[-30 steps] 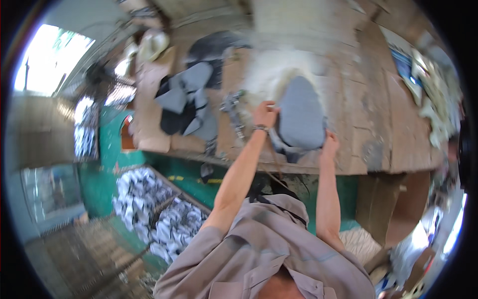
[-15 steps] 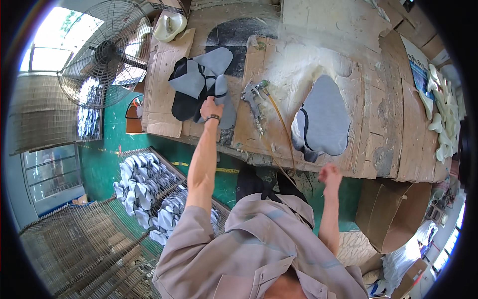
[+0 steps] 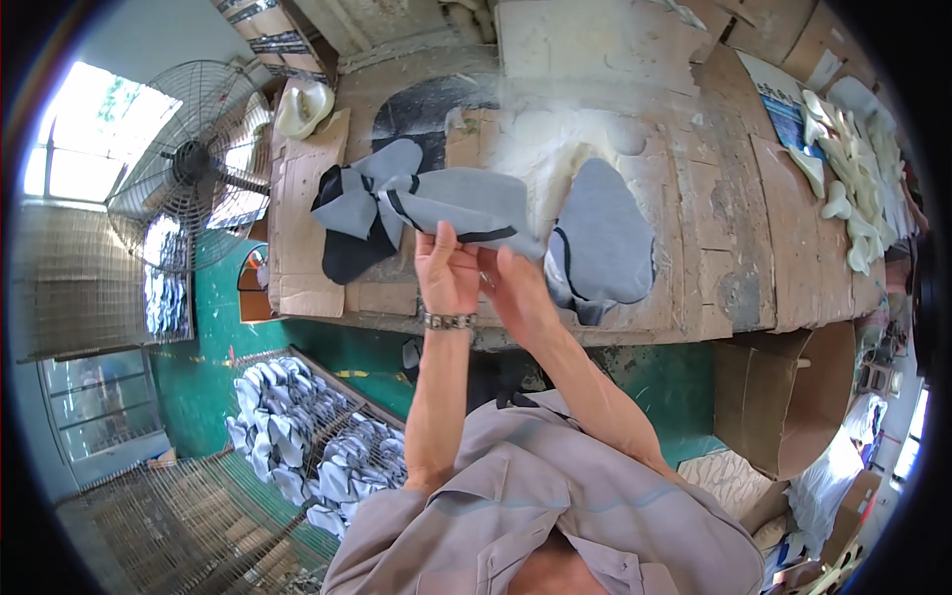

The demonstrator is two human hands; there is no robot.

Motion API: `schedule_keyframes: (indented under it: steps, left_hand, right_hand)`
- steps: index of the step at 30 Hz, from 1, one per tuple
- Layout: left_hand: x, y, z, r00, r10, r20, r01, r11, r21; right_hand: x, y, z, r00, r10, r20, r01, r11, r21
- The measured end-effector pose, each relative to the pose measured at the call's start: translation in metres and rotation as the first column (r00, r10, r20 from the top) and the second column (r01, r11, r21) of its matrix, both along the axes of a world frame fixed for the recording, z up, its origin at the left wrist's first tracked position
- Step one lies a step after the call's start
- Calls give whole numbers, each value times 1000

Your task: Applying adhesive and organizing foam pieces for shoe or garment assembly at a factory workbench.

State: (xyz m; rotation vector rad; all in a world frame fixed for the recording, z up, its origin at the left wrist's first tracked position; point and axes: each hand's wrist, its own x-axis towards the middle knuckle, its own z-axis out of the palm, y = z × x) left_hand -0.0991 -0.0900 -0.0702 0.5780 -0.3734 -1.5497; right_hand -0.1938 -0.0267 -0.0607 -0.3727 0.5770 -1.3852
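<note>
A grey fabric piece with black edging (image 3: 466, 198) is stretched out above the table. My left hand (image 3: 448, 276), with a band at the wrist, is closed on its lower edge. Beside it my right hand (image 3: 521, 297) is closed at the piece's right-hand lower part, its fingertips partly hidden. To the left lies a loose pile of grey and black fabric pieces (image 3: 347, 213), which the held piece overlaps. Right of my hands a rounded, tapering grey form with a black strip (image 3: 607, 238) sits on the table. The spray gun seen earlier is hidden behind the fabric and my hands.
Cardboard sheets (image 3: 783, 228) cover the table, dusted with pale residue. Cream foam pieces (image 3: 858, 188) are heaped at the right; one foam piece (image 3: 304, 107) lies far left. A wire fan (image 3: 193, 164), a rack of grey pieces (image 3: 278, 412) and a cardboard box (image 3: 754, 407) stand around.
My left hand has lifted the grey fabric piece from the pile and carried it right. My right hand has come up from the table's front edge to meet it. The view has shifted.
</note>
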Motion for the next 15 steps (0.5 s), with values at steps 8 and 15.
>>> schedule_keyframes:
  steps: [8, 15]
  left_hand:
    - [-40, -33, 3, 785, -171, -595, 204, 979, -12]
    - [-86, 41, -7, 895, -404, -191, 418, 907, 40]
  right_hand:
    - [-134, -51, 17, 932, -314, 179, 319, 948, 0]
    - [-196, 38, 22, 904, -421, 73, 405, 899, 167]
